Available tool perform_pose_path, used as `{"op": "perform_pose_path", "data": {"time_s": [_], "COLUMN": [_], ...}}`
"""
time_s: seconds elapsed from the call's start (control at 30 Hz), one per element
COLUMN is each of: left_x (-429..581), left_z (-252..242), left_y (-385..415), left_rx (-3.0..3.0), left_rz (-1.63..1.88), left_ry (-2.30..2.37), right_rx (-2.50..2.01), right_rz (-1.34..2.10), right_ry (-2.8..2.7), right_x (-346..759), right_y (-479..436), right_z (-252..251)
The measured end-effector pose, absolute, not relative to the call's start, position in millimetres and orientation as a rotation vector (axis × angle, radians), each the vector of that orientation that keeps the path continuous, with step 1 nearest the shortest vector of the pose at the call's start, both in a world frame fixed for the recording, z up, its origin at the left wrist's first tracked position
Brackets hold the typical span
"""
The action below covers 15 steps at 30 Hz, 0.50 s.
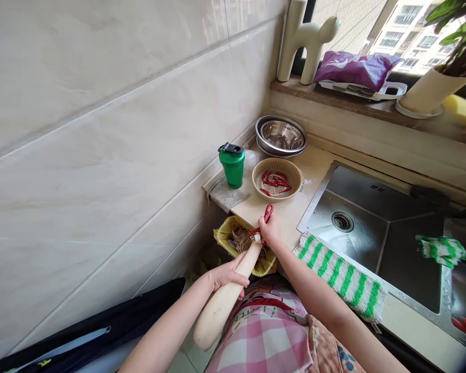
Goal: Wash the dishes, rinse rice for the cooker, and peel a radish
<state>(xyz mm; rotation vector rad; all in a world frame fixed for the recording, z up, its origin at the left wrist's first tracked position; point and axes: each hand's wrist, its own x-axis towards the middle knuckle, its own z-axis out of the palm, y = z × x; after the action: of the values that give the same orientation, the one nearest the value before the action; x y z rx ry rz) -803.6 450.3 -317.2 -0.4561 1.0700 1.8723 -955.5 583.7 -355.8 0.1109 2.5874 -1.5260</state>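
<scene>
A long pale peeled vegetable [217, 311] slants up from the lower middle of the head view, and my left hand [230, 276] is wrapped round its middle. My right hand [270, 229] is closed on a red peeler [269, 211], whose head touches the vegetable's far tip, with a bit of pale peel at the blade. Under that tip is a bin with a yellow liner [225, 231], holding pale peelings [241, 240].
Behind the bin, the counter holds a green cup [233, 168], a beige basket [256, 186] of red chillies [275, 180] and metal bowls [281, 135]. Right are a steel sink [357, 254] and a green-striped cloth [341, 274]. A tiled wall [120, 155] bounds the left.
</scene>
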Motion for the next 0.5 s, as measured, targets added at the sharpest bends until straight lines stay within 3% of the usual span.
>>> {"op": "perform_pose_path", "data": {"time_s": [0.27,0.5], "left_x": [-802,-745], "left_z": [-330,-325], "left_y": [479,456], "left_rx": [-0.581,-0.522], "left_rz": [1.782,1.71], "left_ry": [1.516,1.917], "right_rx": [0.035,-0.021], "right_rz": [-1.443,-1.44], "right_ry": [2.626,2.518], "right_x": [-920,-907], "right_y": [576,548], "right_z": [-357,-362]}}
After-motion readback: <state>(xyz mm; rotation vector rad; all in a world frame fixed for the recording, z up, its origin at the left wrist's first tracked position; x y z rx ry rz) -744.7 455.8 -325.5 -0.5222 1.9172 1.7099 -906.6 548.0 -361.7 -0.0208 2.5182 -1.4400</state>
